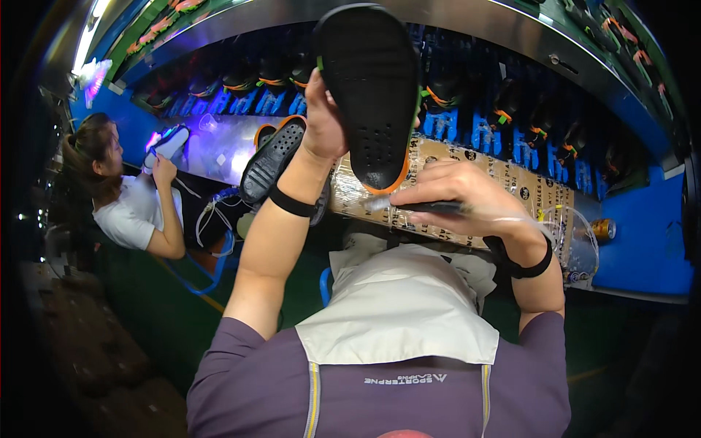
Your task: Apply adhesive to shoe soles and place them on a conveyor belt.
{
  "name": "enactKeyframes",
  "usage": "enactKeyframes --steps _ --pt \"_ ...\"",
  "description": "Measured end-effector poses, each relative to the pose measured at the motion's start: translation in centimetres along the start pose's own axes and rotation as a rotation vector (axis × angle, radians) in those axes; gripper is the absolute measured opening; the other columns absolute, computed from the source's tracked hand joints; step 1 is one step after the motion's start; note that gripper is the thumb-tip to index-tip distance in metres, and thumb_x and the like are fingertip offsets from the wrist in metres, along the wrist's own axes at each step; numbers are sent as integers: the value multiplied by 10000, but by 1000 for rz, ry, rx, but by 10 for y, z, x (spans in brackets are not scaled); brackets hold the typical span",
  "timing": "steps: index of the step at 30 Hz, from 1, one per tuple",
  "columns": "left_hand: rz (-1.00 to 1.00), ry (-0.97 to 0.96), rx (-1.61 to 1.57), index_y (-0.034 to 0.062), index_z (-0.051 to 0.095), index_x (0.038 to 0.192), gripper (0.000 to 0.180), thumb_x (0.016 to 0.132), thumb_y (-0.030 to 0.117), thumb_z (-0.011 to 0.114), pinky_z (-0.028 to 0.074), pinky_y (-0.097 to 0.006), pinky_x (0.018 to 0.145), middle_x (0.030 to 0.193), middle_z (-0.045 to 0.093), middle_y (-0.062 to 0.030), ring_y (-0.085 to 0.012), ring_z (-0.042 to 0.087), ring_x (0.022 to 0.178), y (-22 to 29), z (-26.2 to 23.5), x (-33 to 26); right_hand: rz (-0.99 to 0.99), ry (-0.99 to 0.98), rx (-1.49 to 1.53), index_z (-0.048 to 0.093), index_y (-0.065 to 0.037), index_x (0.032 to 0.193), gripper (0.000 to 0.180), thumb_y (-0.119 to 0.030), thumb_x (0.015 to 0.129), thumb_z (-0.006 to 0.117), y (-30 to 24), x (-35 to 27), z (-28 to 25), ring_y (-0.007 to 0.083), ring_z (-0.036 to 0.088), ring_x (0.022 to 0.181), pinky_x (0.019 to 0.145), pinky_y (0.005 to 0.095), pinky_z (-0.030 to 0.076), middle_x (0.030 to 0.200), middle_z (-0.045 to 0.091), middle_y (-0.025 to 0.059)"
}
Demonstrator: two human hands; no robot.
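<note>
My left hand (pixel 326 120) holds up a long black shoe sole (pixel 374 95) with an orange and green edge. Its broad end points away from me, and small holes dot the narrower heel part. Some of my left fingers are hidden behind it. My right hand (pixel 456 191) is closed round the dark handle of a small brush (pixel 431 207). The brush's pale, blurred tip is close by the sole's orange heel edge; whether they touch I cannot tell. Another black sole with holes (pixel 272 160) lies left of my left forearm, beside an orange-edged piece (pixel 264 134).
A bench covered in printed brown tape (pixel 504 179) runs before me. Behind it, several dark shoe parts sit on blue holders (pixel 442 125) under a metal ledge (pixel 504 36). An orange can (pixel 603 229) stands at right. A co-worker (pixel 135 190) at left handles a white-soled shoe (pixel 169 142).
</note>
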State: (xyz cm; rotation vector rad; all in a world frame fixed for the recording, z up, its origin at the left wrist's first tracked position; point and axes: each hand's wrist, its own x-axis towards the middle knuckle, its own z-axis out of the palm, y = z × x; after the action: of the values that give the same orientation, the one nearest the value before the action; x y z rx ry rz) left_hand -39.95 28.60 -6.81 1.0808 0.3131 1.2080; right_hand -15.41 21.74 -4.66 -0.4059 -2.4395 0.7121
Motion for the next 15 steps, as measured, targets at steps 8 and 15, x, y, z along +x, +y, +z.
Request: enactKeyframes --steps 8,15 --pt "-286 3 224 20 655 1360 633 1091 540 414 571 -312 933 1219 739 -101 -158 709 1062 3 23 20 87 -28 54 756 -84 1207 339 -84 870 797 6 -3 1 322 694 802 721 427 554 895 705 123" --pt "-584 -110 741 12 753 1200 655 1084 572 433 538 -305 906 1076 754 -69 -150 692 953 10 44 38 99 -52 -193 759 -106 1201 359 -77 847 810 5 -1 10 311 682 783 718 412 550 873 685 118"
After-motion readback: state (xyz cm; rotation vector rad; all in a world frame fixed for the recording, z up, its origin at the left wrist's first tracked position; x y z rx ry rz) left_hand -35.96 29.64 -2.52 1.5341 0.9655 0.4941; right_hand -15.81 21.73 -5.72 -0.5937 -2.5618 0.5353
